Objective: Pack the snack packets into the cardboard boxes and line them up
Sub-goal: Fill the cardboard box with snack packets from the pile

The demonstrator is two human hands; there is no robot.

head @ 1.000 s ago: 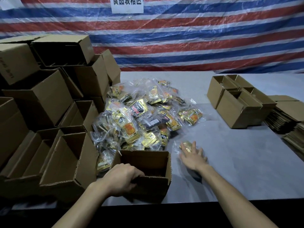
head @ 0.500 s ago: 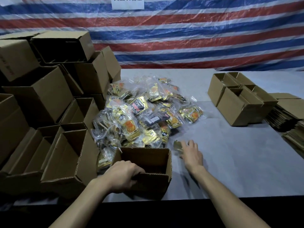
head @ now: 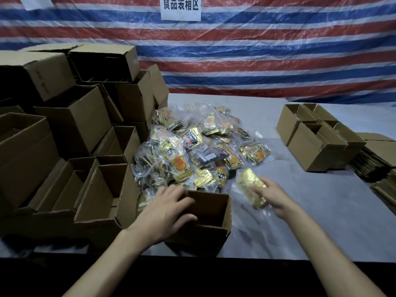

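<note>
An open cardboard box [head: 218, 213] stands at the table's near edge. My left hand [head: 166, 211] hovers over its left rim with the fingers spread and loose, holding nothing. To the right of the box my right hand [head: 273, 195] grips a gold snack packet [head: 252, 188] in clear wrap, lifted off the table and tilted. Behind the box lies a heap of snack packets [head: 197, 146], gold, orange and black in clear plastic.
Several empty open boxes [head: 70, 146] are stacked along the left. A group of open boxes [head: 315, 136] sits at the right, beside flat cardboard blanks [head: 381, 159]. Grey table surface [head: 310, 211] lies between. A striped tarp hangs behind.
My right hand has picked the gold packet up off the table and drawn it towards the box. My left hand has let go of the box's front edge and opened above it.
</note>
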